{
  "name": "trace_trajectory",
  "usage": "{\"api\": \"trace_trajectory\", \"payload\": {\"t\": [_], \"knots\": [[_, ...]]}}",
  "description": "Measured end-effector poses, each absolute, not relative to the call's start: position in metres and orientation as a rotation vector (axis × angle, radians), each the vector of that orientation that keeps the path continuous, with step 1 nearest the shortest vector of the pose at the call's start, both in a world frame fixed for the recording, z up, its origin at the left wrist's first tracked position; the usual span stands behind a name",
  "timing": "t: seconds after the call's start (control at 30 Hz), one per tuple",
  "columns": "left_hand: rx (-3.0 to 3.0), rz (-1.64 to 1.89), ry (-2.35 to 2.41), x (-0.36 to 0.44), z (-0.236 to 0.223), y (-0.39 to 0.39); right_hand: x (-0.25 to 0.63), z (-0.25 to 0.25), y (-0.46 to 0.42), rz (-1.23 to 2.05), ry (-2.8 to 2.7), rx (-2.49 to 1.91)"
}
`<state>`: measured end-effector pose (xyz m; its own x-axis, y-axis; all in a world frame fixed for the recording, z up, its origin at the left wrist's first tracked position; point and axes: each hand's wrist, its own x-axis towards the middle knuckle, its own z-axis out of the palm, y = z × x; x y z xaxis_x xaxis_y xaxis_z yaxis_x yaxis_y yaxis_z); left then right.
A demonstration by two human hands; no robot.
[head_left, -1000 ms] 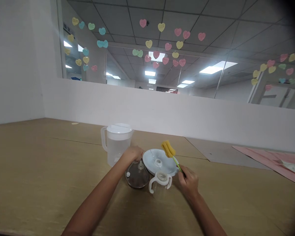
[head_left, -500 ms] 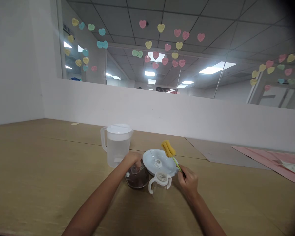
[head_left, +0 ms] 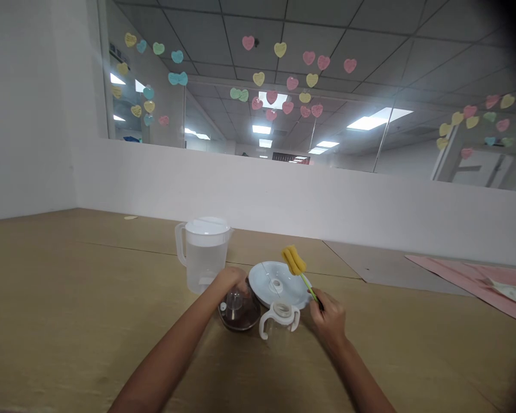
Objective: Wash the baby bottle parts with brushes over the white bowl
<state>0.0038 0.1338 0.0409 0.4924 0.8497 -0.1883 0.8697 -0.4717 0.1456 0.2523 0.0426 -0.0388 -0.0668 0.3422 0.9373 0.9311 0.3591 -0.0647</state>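
Observation:
My right hand [head_left: 330, 316] is closed round the thin green handle of a sponge bottle brush [head_left: 294, 261], its yellow head tilted up over a pale bowl [head_left: 262, 287]. At the dark see-through dish [head_left: 241, 321], my left hand [head_left: 236, 277] reaches down with curled fingers, its fingertips partly hidden. A small clear cup-shaped piece [head_left: 234, 305] is right under those fingers and appears to be in their grip. Between the hands stands a clear baby bottle [head_left: 279, 327] with a white two-handled collar, its open mouth facing up.
Behind my left hand stands a lidded plastic pitcher [head_left: 206, 258] of clear liquid. A pink cloth [head_left: 451, 272] lies at the far right of the wooden table [head_left: 90, 298]. A white wall [head_left: 258, 189] with a window above closes off the back.
The clear piece under my left hand sits slightly lower over the dark dish and shows more of its side. My right hand and the brush have hardly moved.

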Motion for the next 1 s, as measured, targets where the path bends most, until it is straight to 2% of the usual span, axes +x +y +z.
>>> {"api": "trace_trajectory", "payload": {"t": [0.3, 0.6, 1.0], "knots": [[2.387, -0.296, 1.616, 0.009, 0.052, 0.121, 0.254, -0.04, 0.044, -0.738, -1.63, -1.181], [2.138, -0.435, 1.545, 0.009, 0.052, 0.12, 0.253, -0.041, 0.044, -0.742, -1.62, -1.176], [2.114, -0.501, 1.543, 0.011, 0.055, 0.113, 0.254, -0.042, 0.046, -0.744, -1.626, -1.199]]}}
